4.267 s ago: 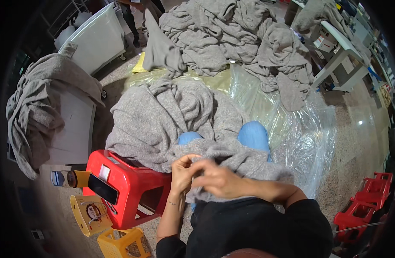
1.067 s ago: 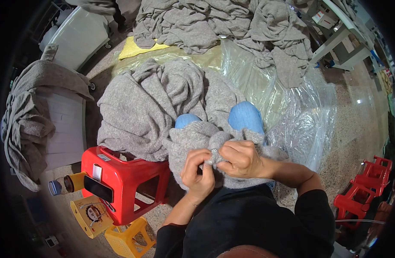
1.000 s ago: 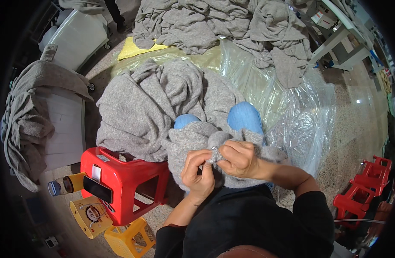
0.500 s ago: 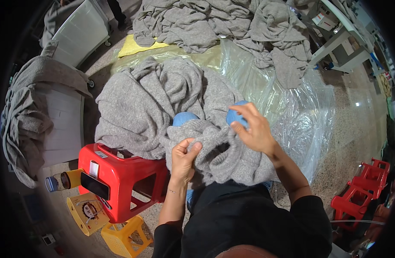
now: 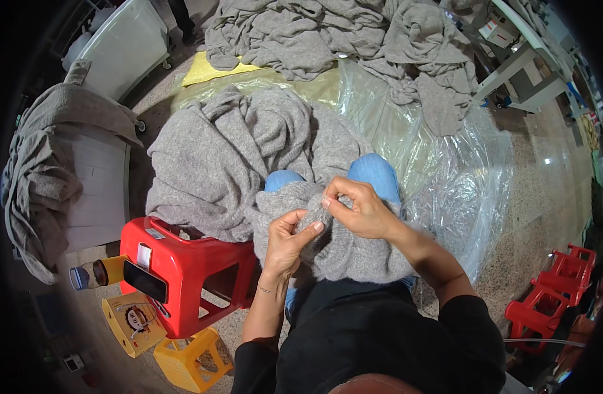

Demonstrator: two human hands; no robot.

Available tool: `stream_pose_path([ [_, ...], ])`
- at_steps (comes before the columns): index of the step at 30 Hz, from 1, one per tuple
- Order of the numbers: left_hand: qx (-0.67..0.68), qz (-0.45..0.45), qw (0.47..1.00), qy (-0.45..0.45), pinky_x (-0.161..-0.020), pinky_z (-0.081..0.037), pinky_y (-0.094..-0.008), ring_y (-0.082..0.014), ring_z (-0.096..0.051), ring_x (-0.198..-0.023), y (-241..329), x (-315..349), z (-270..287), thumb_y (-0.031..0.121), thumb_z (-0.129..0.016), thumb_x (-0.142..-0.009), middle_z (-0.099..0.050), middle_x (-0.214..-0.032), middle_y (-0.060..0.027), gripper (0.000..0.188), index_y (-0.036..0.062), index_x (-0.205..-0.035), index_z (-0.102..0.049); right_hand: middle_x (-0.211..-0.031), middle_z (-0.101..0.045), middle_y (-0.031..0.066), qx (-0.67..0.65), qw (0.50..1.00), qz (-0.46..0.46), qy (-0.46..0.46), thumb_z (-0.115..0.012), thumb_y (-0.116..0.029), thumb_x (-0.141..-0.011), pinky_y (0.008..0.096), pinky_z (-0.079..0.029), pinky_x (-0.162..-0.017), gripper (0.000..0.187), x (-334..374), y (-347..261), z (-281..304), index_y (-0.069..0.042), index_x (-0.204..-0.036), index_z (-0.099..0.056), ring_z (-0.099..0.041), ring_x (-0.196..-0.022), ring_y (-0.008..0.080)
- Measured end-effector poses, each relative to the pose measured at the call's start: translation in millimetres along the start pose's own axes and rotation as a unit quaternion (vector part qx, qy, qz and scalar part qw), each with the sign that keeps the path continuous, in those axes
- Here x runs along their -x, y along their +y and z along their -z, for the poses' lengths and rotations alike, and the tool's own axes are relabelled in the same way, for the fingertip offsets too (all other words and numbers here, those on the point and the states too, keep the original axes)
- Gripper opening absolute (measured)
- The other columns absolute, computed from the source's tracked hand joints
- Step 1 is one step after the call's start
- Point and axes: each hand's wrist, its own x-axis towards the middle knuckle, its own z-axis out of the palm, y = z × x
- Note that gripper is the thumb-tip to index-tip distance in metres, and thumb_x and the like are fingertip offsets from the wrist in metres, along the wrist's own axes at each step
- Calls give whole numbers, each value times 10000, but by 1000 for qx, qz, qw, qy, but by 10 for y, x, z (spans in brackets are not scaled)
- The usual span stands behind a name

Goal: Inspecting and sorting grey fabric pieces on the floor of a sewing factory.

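A grey knitted garment (image 5: 364,257) lies bunched across my lap, below my knees in blue jeans (image 5: 375,176). My left hand (image 5: 287,244) is closed on it, thumb and fingers pinching a fold of the knit. Close beside, my right hand (image 5: 362,209) pinches the same cloth with thumb and forefinger, so the two hands almost meet. Whether the right fingers also hold something small, such as a needle or thread, I cannot make out. A large heap of grey knitwear (image 5: 203,161) rises just beyond and to the left of my lap.
At my left stands a red stool (image 5: 183,262) bearing a phone (image 5: 146,282). Near it are a yellow bag (image 5: 132,322) and a yellow stool (image 5: 190,361). Clear plastic sheeting (image 5: 459,190) covers floor ahead, with more knitwear (image 5: 301,39) beyond. Red stools (image 5: 541,305) stand right.
My right hand has come down and left from above my right knee to the garment and now pinches it. My left hand keeps its pinch, shifted slightly right.
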Motion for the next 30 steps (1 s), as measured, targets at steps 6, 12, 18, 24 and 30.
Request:
stream_pose_path([
  [6,17,0,999,36,-745,-555,-221,-76,-674,-817,2,-35,25,-41,-749,-857,-733,-945,-64,188,-22,-1039,-707,-770,-638,110,-8,1000,5,-20,-659,-144,-917,369,-474,-621,153,31,-11,5,-6,-911,-593,-636,-693,238],
  [12,-7,-83,995,62,-753,-530,-238,-96,-648,-804,-71,-71,-16,-93,-690,-839,-719,-921,-76,131,-22,-949,-688,-837,-606,132,65,990,91,-87,-668,-140,-910,423,-473,-597,151,-6,-81,-24,-16,-907,-581,-623,-679,348],
  [18,-11,-157,975,155,-767,-516,-253,-103,-631,-826,-199,-90,-103,-104,-636,-827,-709,-913,-82,98,-18,-867,-663,-791,-516,110,179,967,181,-29,-688,-60,-878,405,-445,-505,132,97,-135,-204,-23,-863,-562,-593,-618,314],
  [24,-126,-109,972,168,-724,-500,-223,-85,-626,-805,-203,-95,-11,-69,-668,-822,-718,-922,-59,188,-37,-996,-730,-917,-532,137,220,960,150,-86,-694,-123,-884,408,-490,-537,178,209,-80,-4,-26,-970,-571,-622,-681,322],
  [30,-192,-168,943,215,-722,-479,-210,-67,-601,-778,-32,-25,295,-91,-689,-802,-698,-893,-22,184,-26,-966,-742,-1036,-552,187,278,959,-36,-39,-707,-92,-868,452,-496,-710,251,310,73,580,-14,-1088,-613,-617,-848,382],
])
